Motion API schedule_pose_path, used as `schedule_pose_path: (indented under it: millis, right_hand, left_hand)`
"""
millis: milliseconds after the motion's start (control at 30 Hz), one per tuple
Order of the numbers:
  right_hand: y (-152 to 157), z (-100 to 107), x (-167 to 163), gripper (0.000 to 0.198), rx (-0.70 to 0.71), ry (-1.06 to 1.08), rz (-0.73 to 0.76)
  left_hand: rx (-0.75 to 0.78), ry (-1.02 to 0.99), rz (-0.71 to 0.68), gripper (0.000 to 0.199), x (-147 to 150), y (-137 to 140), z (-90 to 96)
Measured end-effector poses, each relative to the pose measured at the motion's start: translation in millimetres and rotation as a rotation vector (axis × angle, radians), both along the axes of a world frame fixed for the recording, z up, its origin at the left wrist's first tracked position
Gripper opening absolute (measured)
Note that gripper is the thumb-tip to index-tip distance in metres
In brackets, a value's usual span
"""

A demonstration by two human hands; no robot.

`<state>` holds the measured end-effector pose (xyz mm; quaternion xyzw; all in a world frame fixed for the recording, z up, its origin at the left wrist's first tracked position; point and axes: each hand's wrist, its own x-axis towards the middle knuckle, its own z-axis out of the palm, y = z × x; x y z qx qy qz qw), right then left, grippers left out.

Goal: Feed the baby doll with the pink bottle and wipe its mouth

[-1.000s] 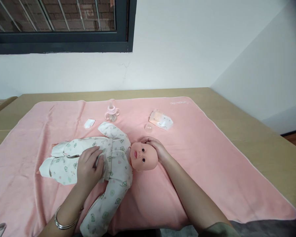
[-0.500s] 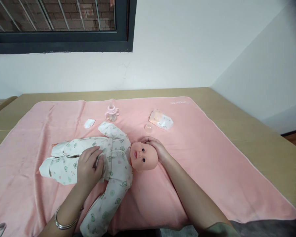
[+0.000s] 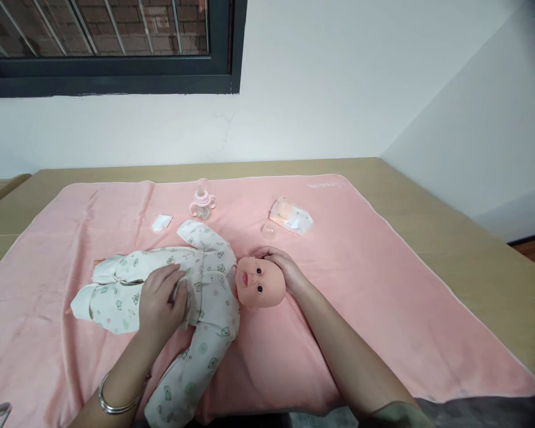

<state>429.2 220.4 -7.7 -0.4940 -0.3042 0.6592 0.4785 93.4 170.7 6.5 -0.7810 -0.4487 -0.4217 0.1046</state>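
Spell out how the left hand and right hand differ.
The left hand lies on the doll near its waist; the right hand curves against its head. The left hand has a silver bangle beyond its wrist; the right hand has none in view. Both touch the doll.

A light-brown table (image 3: 428, 223) is carrying a creased pink blanket (image 3: 361, 285); on the blanket a doll (image 3: 207, 279) in patterned white clothes is lying face up, while a two-handled bottle (image 3: 202, 205), white square (image 3: 161, 223), small clear piece (image 3: 268, 231) and printed packet (image 3: 292, 216) are resting farther back.
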Motion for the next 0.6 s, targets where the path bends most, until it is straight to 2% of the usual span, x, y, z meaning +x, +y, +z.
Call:
schedule_pose_path:
  millis: [600]
  right_hand:
    - [0.0,1.1,-0.9,0.020,-0.005,-0.002,-0.003]
  left_hand:
    - [-0.014,-0.016,-0.013,0.016,-0.4,0.9,-0.5]
